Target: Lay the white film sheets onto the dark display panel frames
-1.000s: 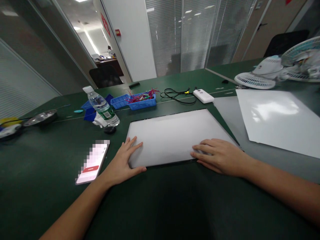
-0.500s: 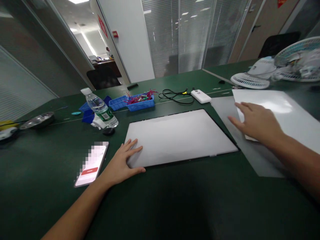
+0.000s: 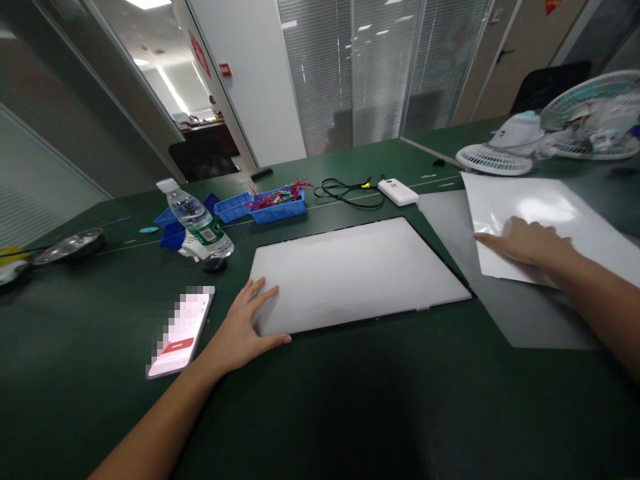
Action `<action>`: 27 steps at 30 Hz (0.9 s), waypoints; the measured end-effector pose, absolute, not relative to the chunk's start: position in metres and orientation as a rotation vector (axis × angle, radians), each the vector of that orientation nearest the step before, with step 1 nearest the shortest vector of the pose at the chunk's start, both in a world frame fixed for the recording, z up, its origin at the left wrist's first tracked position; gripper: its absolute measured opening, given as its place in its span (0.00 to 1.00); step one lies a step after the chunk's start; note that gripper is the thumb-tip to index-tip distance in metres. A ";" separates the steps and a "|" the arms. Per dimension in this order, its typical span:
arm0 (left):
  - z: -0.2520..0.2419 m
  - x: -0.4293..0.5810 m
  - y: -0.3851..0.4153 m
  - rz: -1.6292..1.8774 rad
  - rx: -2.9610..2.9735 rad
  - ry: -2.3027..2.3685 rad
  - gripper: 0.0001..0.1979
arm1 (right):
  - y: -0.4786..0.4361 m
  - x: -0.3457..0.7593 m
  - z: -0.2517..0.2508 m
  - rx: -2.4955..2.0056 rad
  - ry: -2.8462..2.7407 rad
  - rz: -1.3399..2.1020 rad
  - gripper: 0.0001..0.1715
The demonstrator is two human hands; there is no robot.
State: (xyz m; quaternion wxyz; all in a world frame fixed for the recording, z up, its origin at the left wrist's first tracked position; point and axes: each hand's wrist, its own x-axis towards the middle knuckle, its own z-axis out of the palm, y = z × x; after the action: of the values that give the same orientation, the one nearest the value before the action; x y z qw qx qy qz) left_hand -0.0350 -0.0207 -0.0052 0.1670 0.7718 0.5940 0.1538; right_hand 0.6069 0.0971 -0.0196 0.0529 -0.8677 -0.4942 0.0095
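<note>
Green surface bore, well in from its far edge, one black-edged white rectangular panel; left hand lay spread wide on the panel's left end. Glossy white sheet lay rightward beneath right hand, thumb out; grip could not be told.

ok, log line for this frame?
left hand: spread on white panel, left end | right hand: over glossy white sheet, grip unclear | grey sheet: partly under glossy white sheet
</note>
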 end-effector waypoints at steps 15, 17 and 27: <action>-0.006 -0.033 -0.023 0.355 2.200 1.758 0.63 | 0.065 0.563 0.026 -2.278 -1.434 -0.242 0.44; -0.007 -0.034 -0.023 0.384 2.218 1.750 0.62 | 0.056 0.550 0.031 -2.105 -1.551 -0.379 0.42; -0.008 -0.035 -0.023 0.383 2.214 1.752 0.63 | 0.023 0.488 0.033 -0.656 -2.583 -0.169 0.47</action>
State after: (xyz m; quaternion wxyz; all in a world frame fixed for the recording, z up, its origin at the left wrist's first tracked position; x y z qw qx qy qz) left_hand -0.0352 -0.0232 -0.0081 0.1457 0.7688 0.6084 0.1330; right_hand 0.4878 0.0225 0.0329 0.2334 -0.2389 -0.9406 -0.0616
